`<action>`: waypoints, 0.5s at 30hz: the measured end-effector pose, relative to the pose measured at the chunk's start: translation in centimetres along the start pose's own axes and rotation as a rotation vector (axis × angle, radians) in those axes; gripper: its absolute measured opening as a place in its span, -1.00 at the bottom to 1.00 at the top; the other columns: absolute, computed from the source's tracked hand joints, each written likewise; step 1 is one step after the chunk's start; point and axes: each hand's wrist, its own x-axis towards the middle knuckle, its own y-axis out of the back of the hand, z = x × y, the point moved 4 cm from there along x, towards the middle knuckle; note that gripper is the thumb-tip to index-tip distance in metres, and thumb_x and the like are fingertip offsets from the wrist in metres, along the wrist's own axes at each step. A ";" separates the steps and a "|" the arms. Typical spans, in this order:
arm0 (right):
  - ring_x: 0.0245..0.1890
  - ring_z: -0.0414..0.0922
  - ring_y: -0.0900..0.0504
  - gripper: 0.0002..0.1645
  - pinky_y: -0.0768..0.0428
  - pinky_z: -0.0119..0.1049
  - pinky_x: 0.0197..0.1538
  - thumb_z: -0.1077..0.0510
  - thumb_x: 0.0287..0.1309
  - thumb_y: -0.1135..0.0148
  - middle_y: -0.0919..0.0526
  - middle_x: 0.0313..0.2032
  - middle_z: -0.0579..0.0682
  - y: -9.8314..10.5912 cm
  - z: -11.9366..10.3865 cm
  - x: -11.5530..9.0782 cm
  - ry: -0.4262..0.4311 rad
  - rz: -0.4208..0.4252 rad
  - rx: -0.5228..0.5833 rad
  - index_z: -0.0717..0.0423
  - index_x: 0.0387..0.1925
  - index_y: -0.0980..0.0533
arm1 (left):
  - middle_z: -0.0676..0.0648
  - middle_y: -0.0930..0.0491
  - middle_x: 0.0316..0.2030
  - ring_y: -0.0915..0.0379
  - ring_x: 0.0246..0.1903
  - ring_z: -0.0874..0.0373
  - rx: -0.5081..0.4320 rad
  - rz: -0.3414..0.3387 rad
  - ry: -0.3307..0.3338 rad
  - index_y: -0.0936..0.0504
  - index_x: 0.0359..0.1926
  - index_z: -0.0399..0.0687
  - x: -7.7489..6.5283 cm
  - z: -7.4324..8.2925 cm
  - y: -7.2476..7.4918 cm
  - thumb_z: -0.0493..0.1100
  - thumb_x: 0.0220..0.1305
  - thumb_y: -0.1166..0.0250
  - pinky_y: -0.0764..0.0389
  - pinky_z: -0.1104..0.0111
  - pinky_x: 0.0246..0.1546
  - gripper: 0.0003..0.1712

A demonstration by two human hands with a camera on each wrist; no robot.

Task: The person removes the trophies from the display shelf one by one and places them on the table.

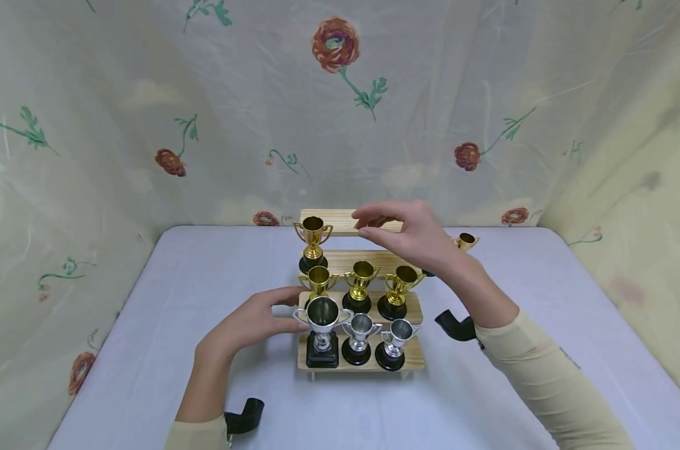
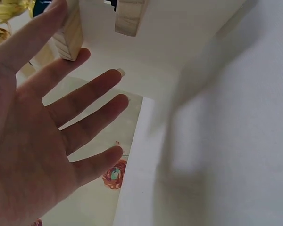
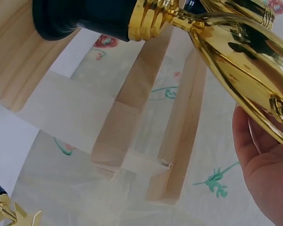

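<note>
A tiered wooden stand (image 1: pixel 393 364) holds small trophies. On its lowest step are a larger silver cup (image 1: pixel 322 315) with a square black base and two smaller silver cups (image 1: pixel 360 331). Three gold cups (image 1: pixel 360 278) line the step behind them, and another gold cup (image 1: pixel 313 232) stands at the left, higher up. My left hand (image 1: pixel 258 319) is at the stand's left side, fingers spread and fingertips right at the wood. Above the upper steps hovers my right hand (image 1: pixel 410 231), fingers loosely curved, thumb apart, nothing between them. A gold cup (image 3: pixel 247 52) looms large in the right wrist view.
Part of another gold cup (image 1: pixel 466 241) shows behind the right forearm. In the right wrist view a gold star trophy (image 3: pixel 26 215) appears at the lower left. A flowered curtain (image 1: pixel 250 112) hangs behind the white-covered table (image 1: pixel 205 262). Black wrist mounts (image 1: pixel 245 415) stick out by both sleeves.
</note>
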 end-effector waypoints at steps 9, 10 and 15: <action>-0.15 -0.22 -0.69 -0.70 -0.63 -0.21 -0.07 0.13 0.26 -0.32 -0.77 -0.16 -0.10 -0.2 0.3 0.2 -0.024 -0.033 -0.009 0.05 0.01 -0.65 | 0.06 -0.59 0.17 -0.39 0.31 0.04 0.003 0.011 -0.037 -0.52 0.25 0.41 0.0 0.5 -0.1 0.19 -0.02 -0.52 -0.37 -0.06 0.32 -0.26; -0.15 -0.22 -0.69 -0.70 -0.63 -0.21 -0.07 0.12 0.26 -0.32 -0.77 -0.16 -0.10 -0.2 0.3 0.2 -0.025 -0.037 -0.010 0.05 0.02 -0.65 | 0.07 -0.59 0.17 -0.39 0.31 0.05 0.006 0.013 -0.038 -0.53 0.24 0.41 0.1 0.5 -0.1 0.19 -0.02 -0.52 -0.37 -0.05 0.32 -0.27; -0.12 -0.17 -0.70 -0.69 -0.64 -0.18 -0.04 0.12 0.28 -0.30 -0.77 -0.13 -0.07 -0.2 0.0 0.4 -0.025 -0.056 -0.015 0.06 0.04 -0.65 | 0.08 -0.59 0.17 -0.39 0.30 0.05 0.037 0.033 -0.047 -0.55 0.21 0.41 0.3 0.5 -0.1 0.19 -0.05 -0.54 -0.35 -0.07 0.32 -0.28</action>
